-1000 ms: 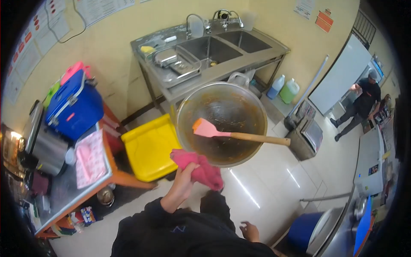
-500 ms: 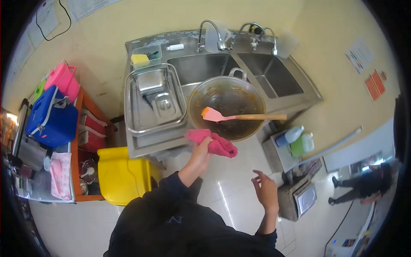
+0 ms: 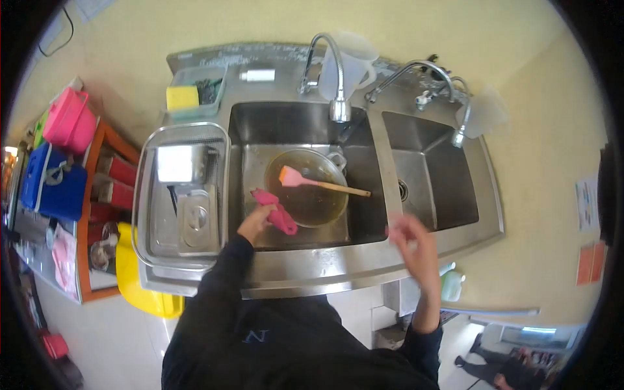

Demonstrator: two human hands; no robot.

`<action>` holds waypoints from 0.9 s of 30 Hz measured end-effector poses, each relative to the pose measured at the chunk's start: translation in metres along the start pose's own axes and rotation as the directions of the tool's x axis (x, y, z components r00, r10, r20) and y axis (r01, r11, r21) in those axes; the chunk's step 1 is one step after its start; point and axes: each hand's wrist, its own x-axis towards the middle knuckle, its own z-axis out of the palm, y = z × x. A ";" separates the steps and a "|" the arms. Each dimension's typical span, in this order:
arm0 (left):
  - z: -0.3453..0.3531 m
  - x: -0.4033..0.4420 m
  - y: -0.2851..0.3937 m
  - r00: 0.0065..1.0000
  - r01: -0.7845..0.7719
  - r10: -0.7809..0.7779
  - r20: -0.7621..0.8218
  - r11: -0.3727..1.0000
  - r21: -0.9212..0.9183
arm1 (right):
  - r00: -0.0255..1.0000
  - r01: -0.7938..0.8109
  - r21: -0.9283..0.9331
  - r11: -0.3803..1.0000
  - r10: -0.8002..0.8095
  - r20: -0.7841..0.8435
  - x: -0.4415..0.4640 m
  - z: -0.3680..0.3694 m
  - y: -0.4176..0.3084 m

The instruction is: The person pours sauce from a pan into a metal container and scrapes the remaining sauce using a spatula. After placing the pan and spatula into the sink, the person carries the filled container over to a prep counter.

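Observation:
A wide metal pan [image 3: 312,211] with a brownish inside sits down in the left sink basin [image 3: 367,214]. Across it rests a spatula [image 3: 294,178] with a pink head, an orange-stained tip and a wooden handle. My left hand [image 3: 258,222] is closed on a pink cloth [image 3: 281,218] at the pan's near-left rim. Any pan handle under that cloth is hidden. Over the sink's front edge, to the right of the pan, my right hand [image 3: 416,250] hangs in the air with fingers apart, slightly blurred, holding nothing.
A metal tray [image 3: 149,227] with steel containers stands left of the basin. Behind it is a plastic box [image 3: 218,97] with a yellow sponge [image 3: 182,98]. A faucet [image 3: 339,107] arches over the left basin; the right basin [image 3: 448,188] lies beyond a divider. A person [image 3: 497,370] is at lower right.
The pan, with the spatula on it, has gone from the sink's front edge down into the left basin. My left hand moved along with the cloth. My view has come closer to the sink.

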 end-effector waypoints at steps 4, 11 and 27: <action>-0.021 0.041 -0.014 0.991 0.061 -0.051 -0.123 0.994 0.086 | 0.977 0.179 0.132 0.975 -0.161 -0.136 0.173 0.005 0.036; -0.029 0.036 -0.042 0.945 0.272 -0.286 -0.161 0.957 -0.101 | 0.903 0.214 0.290 0.933 -0.302 0.305 0.326 0.061 0.029; -0.003 0.011 -0.021 0.834 0.440 0.252 -0.490 0.231 0.868 | 0.848 -0.054 0.645 0.762 -0.306 0.433 0.356 0.093 0.061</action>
